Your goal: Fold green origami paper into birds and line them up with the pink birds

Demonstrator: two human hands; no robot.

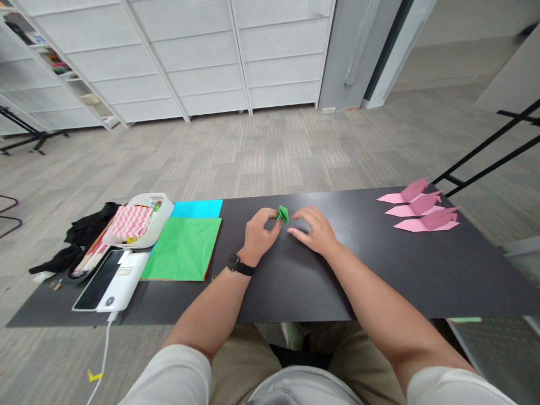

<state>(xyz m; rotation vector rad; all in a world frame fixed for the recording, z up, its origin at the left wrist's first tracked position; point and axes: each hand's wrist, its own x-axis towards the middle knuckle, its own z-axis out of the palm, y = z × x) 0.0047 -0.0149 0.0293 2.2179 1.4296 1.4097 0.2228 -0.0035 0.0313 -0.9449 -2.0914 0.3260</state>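
A small green folded-paper figure is pinched between the thumb and fingers of my left hand, just above the dark table. Its exact shape is too small to make out. My right hand hovers close by on the right, thumb and fingers apart, with a narrow gap between them and the green paper. A black watch is on my left wrist.
Pink paper cranes stand in a row at the right. Left of me lie green paper sheets, blue paper, a white basket, a phone, a white power bank with a cable, and black cloth.
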